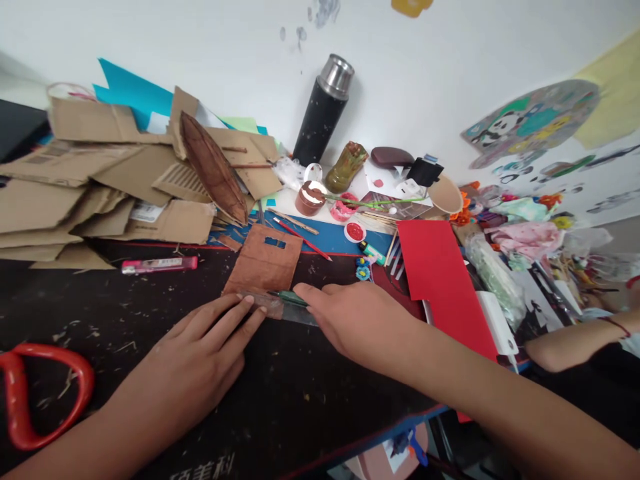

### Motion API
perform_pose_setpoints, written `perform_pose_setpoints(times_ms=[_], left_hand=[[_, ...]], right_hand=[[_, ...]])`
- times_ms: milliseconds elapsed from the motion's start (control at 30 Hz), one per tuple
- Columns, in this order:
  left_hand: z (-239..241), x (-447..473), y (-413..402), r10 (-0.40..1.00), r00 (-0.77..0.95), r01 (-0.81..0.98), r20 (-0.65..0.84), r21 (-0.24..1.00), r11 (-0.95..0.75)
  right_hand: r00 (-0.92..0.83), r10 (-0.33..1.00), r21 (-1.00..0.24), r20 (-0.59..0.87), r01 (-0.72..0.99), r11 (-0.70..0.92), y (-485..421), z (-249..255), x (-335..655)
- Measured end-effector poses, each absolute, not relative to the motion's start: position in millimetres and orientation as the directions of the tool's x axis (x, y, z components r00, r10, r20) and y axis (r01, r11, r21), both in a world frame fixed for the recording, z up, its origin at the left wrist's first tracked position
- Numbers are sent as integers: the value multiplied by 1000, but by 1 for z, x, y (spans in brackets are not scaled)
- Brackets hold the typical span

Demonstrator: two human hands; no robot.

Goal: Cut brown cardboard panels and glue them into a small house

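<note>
A brown-painted cardboard piece [265,263] with a cut-out slot near its far edge lies on the dark table mat. Across its near edge runs a clear ruler [300,315]. My left hand [203,357] lies with its fingers stretched out, fingertips pressing on the ruler and the cardboard's near edge. Gripped in my right hand [357,320] is a slim dark green pen-shaped tool [293,298], pointing left along the ruler's far side. Its tip is too small to make out. My right fingers are closed round it and partly hidden.
Stacked cardboard scraps [120,187] and a brown boat-shaped piece [213,167] lie back left. Red-handled scissors [47,393] rest front left. A black thermos [324,110] and an open paint jar [311,198] stand behind. Red card [445,287] lies right, near another person's arm [575,340].
</note>
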State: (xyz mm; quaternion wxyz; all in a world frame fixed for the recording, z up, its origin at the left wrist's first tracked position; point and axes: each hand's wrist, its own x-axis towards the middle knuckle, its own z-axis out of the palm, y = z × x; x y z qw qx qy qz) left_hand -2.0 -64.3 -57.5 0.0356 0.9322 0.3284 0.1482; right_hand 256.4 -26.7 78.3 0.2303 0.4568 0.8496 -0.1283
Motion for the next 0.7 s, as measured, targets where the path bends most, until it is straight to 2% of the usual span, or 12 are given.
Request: perform_pose_setpoints(times_ms=[300,533,700], left_hand=[[-61,-2,-65,625,741,616,247,121,-778],[-59,-2,-64,597,750,579,285,153,-801],[-54,1,-65,648,718,617,255,199,-762]], right_hand=[[-455,736,-15,-501,855,518,-33,77,259],[-470,727,-22,-501,846,532,-32,75,256],[-458,728,-11,-510,850,527,-32,73,256]])
